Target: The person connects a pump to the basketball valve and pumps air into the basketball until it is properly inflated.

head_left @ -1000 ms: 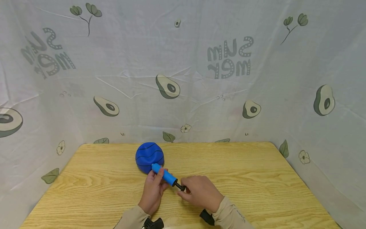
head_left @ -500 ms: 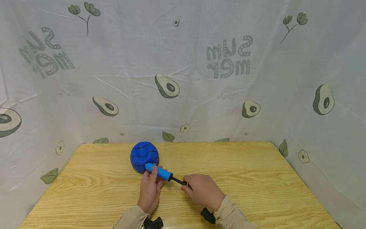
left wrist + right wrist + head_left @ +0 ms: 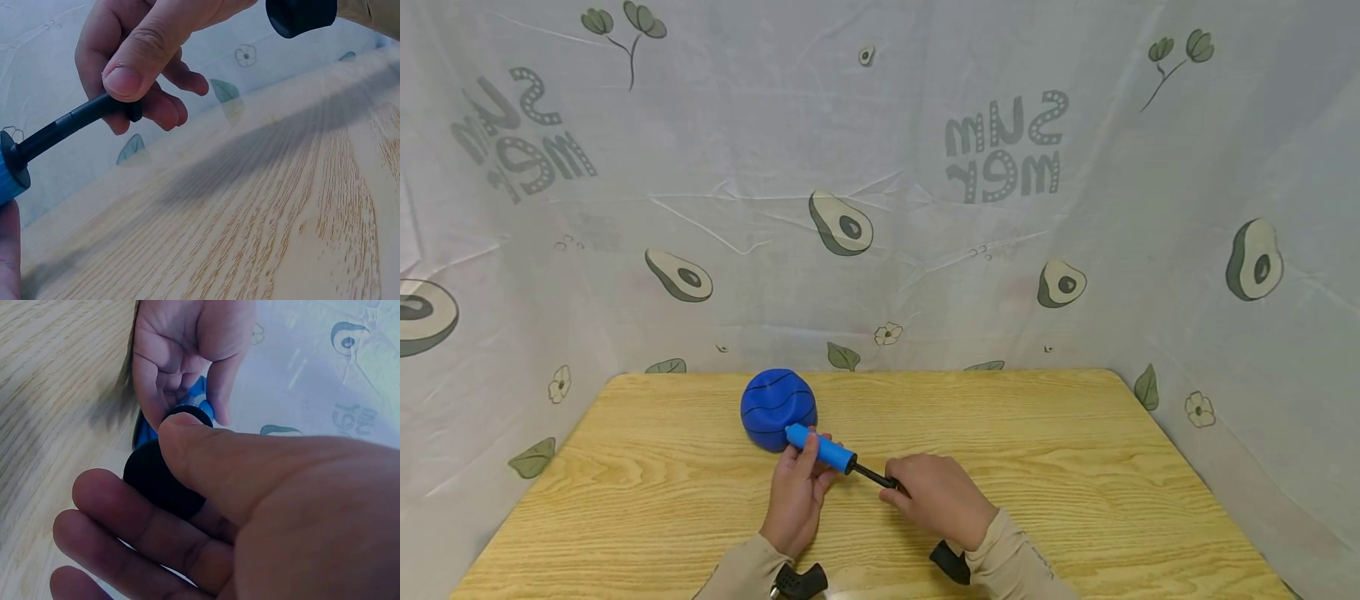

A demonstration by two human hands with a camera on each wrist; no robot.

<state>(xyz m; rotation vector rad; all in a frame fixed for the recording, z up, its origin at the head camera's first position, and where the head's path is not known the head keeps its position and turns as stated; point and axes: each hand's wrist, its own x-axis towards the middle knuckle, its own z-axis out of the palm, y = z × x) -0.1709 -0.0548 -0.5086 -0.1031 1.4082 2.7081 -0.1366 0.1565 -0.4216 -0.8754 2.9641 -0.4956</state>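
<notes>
A blue ball (image 3: 777, 407) with black wavy lines and a dented side lies on the table, left of centre. Against its near right side is the tip of a blue hand pump (image 3: 833, 453); whether a needle is in the ball I cannot tell. My left hand (image 3: 795, 504) grips the pump's barrel, thumb on top. My right hand (image 3: 942, 497) pinches the black handle (image 3: 156, 478) between thumb and fingers. Between the hands, the black rod (image 3: 69, 125) stands drawn out of the barrel. In the left wrist view, the right hand's other fingers hang loosely curled.
The wood-grain table (image 3: 1037, 433) reaches back to a pale curtain (image 3: 925, 275) printed with avocados and leaves, which also hangs along both sides. Black wrist cameras (image 3: 800, 581) are strapped at both cuffs.
The pump's rod, mostly pushed in a second ago, is drawn out. The ball and left hand have shifted slightly left, the right hand slightly right. Over the last half second little has moved.
</notes>
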